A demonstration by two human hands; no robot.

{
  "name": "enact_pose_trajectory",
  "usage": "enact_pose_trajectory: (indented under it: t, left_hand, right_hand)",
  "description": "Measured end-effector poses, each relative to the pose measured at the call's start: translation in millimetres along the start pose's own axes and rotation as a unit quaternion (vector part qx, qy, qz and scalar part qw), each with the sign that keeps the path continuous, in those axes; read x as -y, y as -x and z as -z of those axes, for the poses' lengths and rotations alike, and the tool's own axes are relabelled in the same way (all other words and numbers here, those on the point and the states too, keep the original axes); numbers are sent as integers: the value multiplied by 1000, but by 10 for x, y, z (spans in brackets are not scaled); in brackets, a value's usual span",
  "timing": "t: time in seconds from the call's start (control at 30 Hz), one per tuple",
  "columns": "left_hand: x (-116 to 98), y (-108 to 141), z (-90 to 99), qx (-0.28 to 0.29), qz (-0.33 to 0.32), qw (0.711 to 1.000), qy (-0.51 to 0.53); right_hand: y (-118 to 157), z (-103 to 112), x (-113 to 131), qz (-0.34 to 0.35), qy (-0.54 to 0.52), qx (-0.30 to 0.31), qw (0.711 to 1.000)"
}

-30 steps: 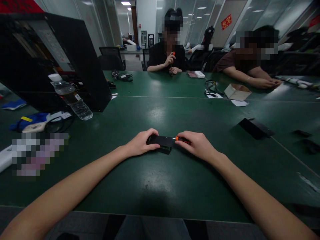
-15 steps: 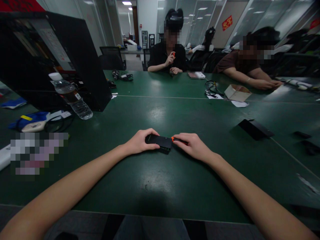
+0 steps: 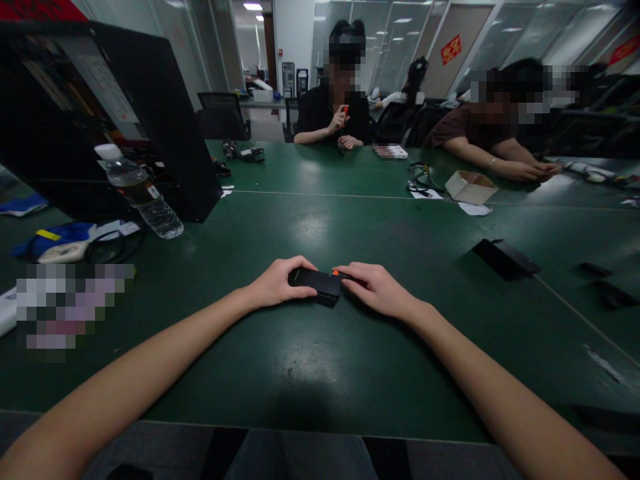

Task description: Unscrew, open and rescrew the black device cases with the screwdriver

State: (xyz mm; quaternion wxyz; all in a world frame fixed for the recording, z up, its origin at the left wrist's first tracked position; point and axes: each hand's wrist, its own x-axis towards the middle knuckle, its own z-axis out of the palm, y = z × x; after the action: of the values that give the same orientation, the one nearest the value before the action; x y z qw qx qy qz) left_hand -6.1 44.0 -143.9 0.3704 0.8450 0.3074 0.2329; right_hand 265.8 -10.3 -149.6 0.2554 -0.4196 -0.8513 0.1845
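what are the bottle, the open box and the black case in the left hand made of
Bottle: likely clear, glossy plastic; see-through with highlights. Open box: probably matte cardboard; pale, thin walls. Black case: smooth, dark, low sheen; plastic or painted metal, cannot tell.

Bare forearms (image 3: 193,343) and dull blue-grey trousers (image 3: 300,459)

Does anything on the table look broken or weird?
Dark marks spot the green table near its front edge, breaking its plain surface. The bottle looks tilted, but the black tower does too: probably the camera's view.
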Motion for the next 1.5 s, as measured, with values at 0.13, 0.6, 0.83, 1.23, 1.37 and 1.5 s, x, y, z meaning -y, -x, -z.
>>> enact_pose_trajectory:
  t: [0.13, 0.6, 0.83, 1.23, 1.37, 1.5]
  left_hand:
    - [-8, 3, 1, 7, -3, 1000, -4]
    - [-17, 11, -14, 16, -37, 999, -17]
    - [4, 16, -14, 10, -44, 999, -26]
    - [4, 19, -28, 8, -43, 998, -36]
    - [7, 20, -27, 10, -43, 998, -42]
    - [14, 12, -32, 11, -60, 997, -44]
  right_hand:
    - [-18, 52, -6, -38, -66, 27, 997]
    - [-27, 56, 50, -243, -316, 87, 913]
    - [-47, 37, 15, -292, -402, 116, 860]
    - [14, 31, 84, -100, -82, 7, 992]
    - [12, 30, 79, -90, -71, -1, 993]
    - [10, 39, 90, -83, -62, -2, 995]
